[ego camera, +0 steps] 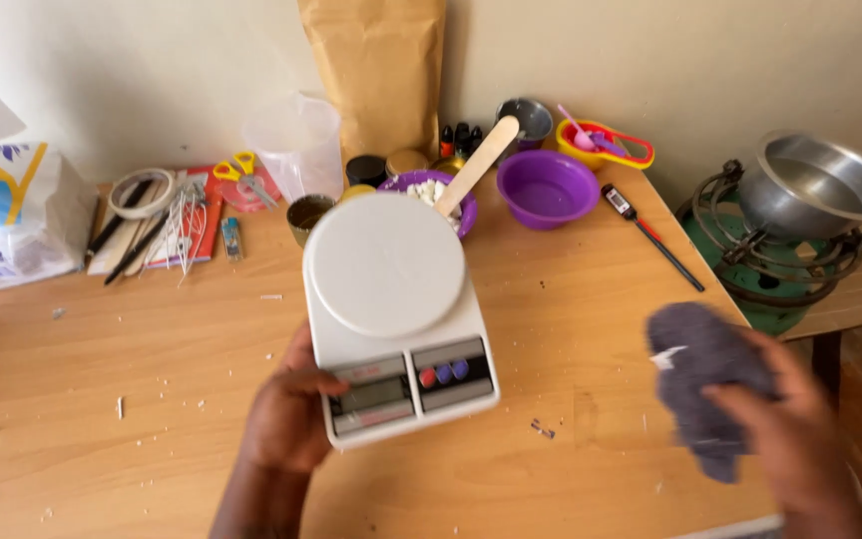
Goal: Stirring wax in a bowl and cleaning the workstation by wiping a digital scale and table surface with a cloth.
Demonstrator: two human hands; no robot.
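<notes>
A white kitchen scale (396,314) with a round platform sat near the middle of the wooden table (571,329), its display end lifted toward the camera. The left hand (286,414) held it in a closed grip at the near left corner, thumb on the panel beside the display. The right hand (795,429), blurred, was closed on a grey cloth (705,384) over the table's right edge, well apart from the scale. Wiping would probably go best with the scale kept steady by its body, the cloth kept off the coloured buttons (444,373). Behind the scale stood a purple bowl (546,188) and a second purple bowl of white pieces with a wooden stick (478,165). A tall plain brown paper bag (376,70) leaned on the wall; a white bag (7,215) with blue and yellow print lay far left
</notes>
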